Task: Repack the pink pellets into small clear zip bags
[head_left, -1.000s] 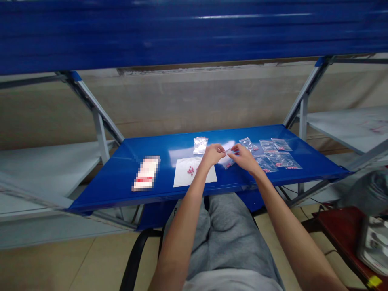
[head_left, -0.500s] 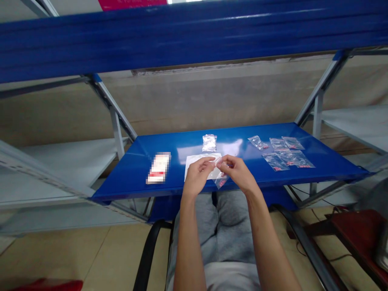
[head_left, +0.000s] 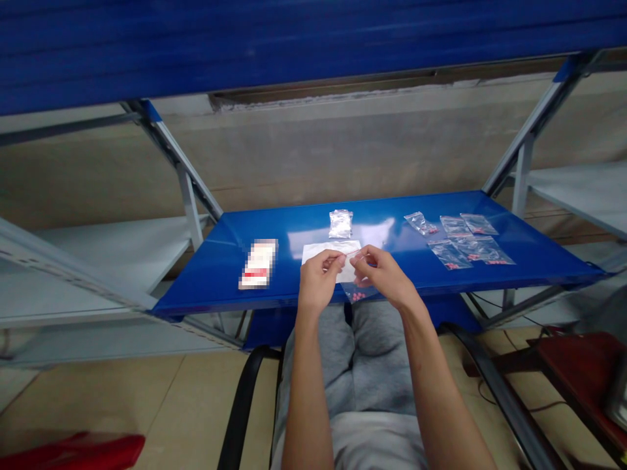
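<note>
Between my hands hangs a clear zip bag (head_left: 355, 292) with several small pink-red pieces at its bottom. My left hand (head_left: 321, 274) pinches the bag's top edge at the left, fingers closed. The thumb and fingers of my right hand (head_left: 379, 271) are closed on the same edge at the right. Behind the bag a white sheet of paper (head_left: 313, 250) lies on the blue table (head_left: 210, 274), partly hidden by my hands. Past the paper sits a stack of clear bags (head_left: 340, 224). Over on the right lie several zip bags (head_left: 450, 254) with red pieces inside.
A blurred-out white and red item (head_left: 258, 264) lies at the table's left. Overhead runs a blue shelf beam (head_left: 294, 52). Grey metal shelves (head_left: 112, 254) stand on the left, and a black chair armrest (head_left: 242, 405) is beside my legs.
The bag between my hands has swung from a slant to hanging straighter, its pieces now lower left. My left hand has closed on its top edge. The camera view has shifted slightly.
</note>
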`<control>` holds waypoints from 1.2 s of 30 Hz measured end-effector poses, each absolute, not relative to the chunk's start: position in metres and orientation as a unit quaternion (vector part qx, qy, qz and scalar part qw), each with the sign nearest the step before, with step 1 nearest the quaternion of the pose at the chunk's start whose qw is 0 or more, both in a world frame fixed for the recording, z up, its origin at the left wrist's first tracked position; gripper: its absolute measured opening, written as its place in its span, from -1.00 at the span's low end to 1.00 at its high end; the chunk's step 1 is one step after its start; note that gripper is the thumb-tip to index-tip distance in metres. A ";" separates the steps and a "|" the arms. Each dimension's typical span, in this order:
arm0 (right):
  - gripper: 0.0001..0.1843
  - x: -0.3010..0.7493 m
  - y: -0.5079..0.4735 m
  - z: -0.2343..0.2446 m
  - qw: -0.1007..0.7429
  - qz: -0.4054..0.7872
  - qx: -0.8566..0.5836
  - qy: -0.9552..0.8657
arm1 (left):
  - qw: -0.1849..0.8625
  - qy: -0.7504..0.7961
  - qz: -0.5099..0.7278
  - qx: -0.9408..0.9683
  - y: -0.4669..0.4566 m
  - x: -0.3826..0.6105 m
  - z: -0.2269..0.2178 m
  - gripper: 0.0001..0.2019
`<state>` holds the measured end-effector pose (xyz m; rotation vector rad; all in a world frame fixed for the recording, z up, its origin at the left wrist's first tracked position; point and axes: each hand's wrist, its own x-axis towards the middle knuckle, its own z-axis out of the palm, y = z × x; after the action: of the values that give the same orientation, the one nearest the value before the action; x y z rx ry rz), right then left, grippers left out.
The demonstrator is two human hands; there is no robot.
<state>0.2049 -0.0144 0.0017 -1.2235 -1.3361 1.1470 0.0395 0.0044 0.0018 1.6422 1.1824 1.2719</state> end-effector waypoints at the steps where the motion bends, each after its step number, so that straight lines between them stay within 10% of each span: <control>1: -0.71 0.206 -0.015 0.002 0.470 0.486 -0.494 -0.546 | 0.372 0.459 0.502 0.631 0.005 0.040 0.002 -0.83; 8: -0.71 0.215 -0.015 -0.002 0.411 0.602 -0.442 -0.524 | 0.415 0.473 0.519 0.579 0.008 0.036 -0.001 -0.80; 20: -0.51 0.222 -0.005 -0.010 0.580 0.441 -0.507 -0.460 | 0.505 0.493 0.444 0.552 0.002 0.021 0.004 -0.75; 36: -0.52 0.222 -0.008 -0.006 0.594 0.552 -0.441 -0.385 | 0.563 0.450 0.512 0.468 0.005 0.020 -0.004 -0.68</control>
<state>0.2216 -0.0081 -0.0060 -1.0256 -0.8960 1.2826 0.0204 0.0045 -0.0040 1.1012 1.0596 1.2053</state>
